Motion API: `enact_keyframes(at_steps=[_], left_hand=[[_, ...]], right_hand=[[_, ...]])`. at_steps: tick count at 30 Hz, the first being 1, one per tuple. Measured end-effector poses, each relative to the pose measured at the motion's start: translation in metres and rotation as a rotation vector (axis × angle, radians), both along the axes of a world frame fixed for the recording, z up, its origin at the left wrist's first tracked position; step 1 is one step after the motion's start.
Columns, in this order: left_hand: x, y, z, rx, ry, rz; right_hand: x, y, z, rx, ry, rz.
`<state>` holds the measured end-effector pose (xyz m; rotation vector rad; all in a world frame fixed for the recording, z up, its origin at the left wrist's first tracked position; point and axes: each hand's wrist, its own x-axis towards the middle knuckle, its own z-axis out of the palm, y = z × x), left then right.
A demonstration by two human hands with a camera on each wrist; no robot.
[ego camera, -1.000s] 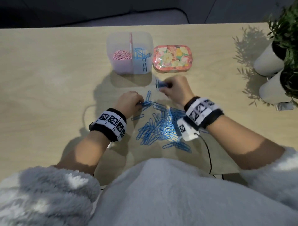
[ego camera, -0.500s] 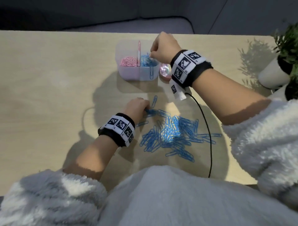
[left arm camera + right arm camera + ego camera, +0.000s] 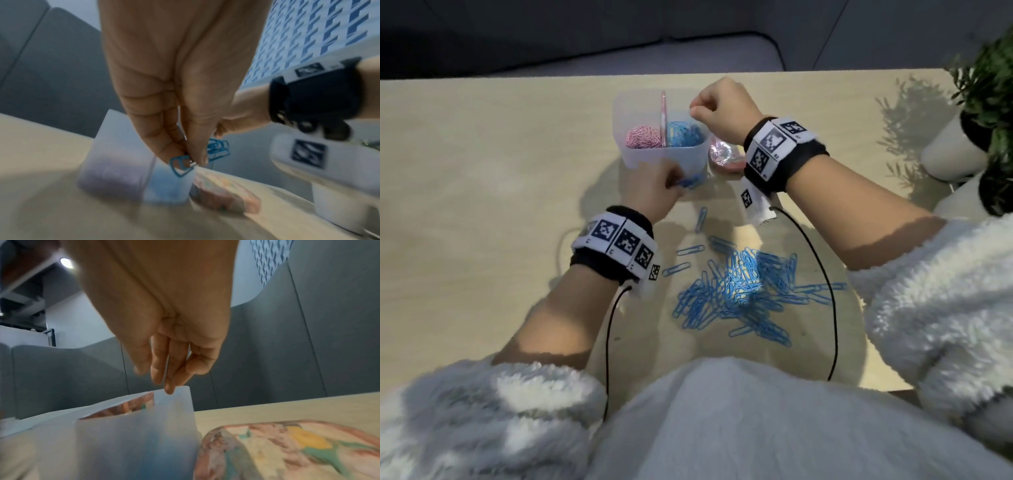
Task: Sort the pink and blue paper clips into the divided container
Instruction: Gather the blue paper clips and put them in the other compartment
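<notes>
The translucent divided container (image 3: 671, 156) stands at the table's far middle, with pink clips (image 3: 643, 137) in its left compartment and blue clips (image 3: 685, 134) in its right. My right hand (image 3: 697, 111) hovers over the right compartment's far corner. In the right wrist view its fingers (image 3: 158, 369) hang loose and hold nothing above the container's rim (image 3: 180, 388). My left hand (image 3: 674, 185) is at the container's near wall and pinches a few blue clips (image 3: 182, 164) between thumb and fingers. A pile of blue clips (image 3: 743, 291) lies on the table nearer to me.
A floral tin (image 3: 722, 157) lies right of the container, partly under my right wrist. Two white plant pots (image 3: 955, 150) stand at the right edge. Black cables (image 3: 825, 274) run from both wrists across the table. Loose blue clips (image 3: 690, 250) lie between pile and container.
My left hand has lifted blue clips from the pile up to the container's near side. My right hand stays over the blue compartment and the clips it carried are out of it.
</notes>
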<state>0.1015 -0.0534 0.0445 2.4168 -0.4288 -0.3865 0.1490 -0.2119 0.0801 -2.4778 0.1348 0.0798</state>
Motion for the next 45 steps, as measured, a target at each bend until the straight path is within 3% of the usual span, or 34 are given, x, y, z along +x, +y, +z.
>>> enact_keyframes(at_steps=[5,9,13,15,19,22,24,28,35,40,45], left_hand=[[0.051,-0.025,0.027,0.126,-0.167,0.134],[0.084,-0.05,0.027,0.351,-0.069,0.15],[0.091,-0.061,0.024,0.296,-0.06,0.147],[0.087,-0.059,0.023,0.172,-0.059,0.129],[0.053,-0.037,0.023,-0.076,-0.278,-0.024],[0.007,-0.017,0.007,-0.009,-0.125,-0.201],[-0.017,0.002,-0.015,0.099,0.021,-0.266],[-0.045,0.027,-0.044,0.176,0.114,-0.227],[-0.072,0.0,-0.05,0.081,0.072,-0.347],[-0.07,-0.005,-0.046,0.077,-0.073,-0.367],[-0.069,-0.024,-0.051,0.272,-0.137,-0.601]], right_hand=[[-0.035,-0.02,-0.007,0.071,-0.119,-0.181],[-0.087,-0.041,-0.021,0.053,-0.087,-0.199],[-0.136,-0.063,-0.036,0.017,-0.012,-0.222],[-0.161,-0.078,-0.044,-0.012,0.057,-0.235],[-0.211,-0.106,-0.051,0.003,0.311,-0.189],[-0.245,-0.115,-0.062,-0.029,0.441,-0.104],[-0.258,-0.113,-0.076,-0.035,0.423,-0.14],[-0.258,-0.096,-0.091,0.046,0.274,-0.276],[-0.209,-0.048,-0.089,0.132,0.207,-0.177],[-0.208,-0.063,-0.085,0.006,0.213,-0.348],[-0.204,-0.025,-0.087,-0.106,0.295,-0.177]])
